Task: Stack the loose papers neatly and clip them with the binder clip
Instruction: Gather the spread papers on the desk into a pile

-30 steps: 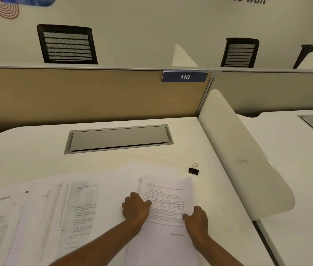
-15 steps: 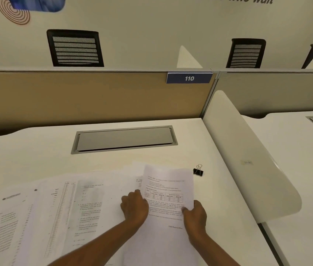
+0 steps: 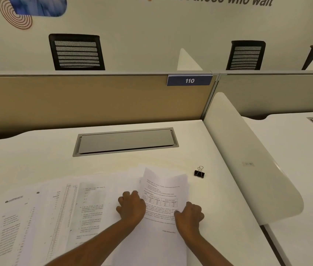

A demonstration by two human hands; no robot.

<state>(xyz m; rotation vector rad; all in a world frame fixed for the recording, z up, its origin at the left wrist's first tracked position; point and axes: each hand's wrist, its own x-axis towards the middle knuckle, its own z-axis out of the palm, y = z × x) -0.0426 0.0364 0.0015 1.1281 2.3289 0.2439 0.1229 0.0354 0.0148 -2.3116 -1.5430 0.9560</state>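
Mostly blurred print, left hand (image 3: 131,206) curled flat on papers (image 3: 94,208), right hand (image 3: 189,215) pinching top sheet (image 3: 164,191), binder clip (image 3: 199,172) apart

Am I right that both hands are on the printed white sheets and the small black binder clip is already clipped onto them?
Not quite. In the head view the small black binder clip lies loose on the white desk, apart from the printed white sheets. The left hand and right hand are on the sheets.

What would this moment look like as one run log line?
stage: gathering | left hand: on top sheet's left edge | right hand: gripping its right edge | top sheet: bowed | binder clip: untouched on desk
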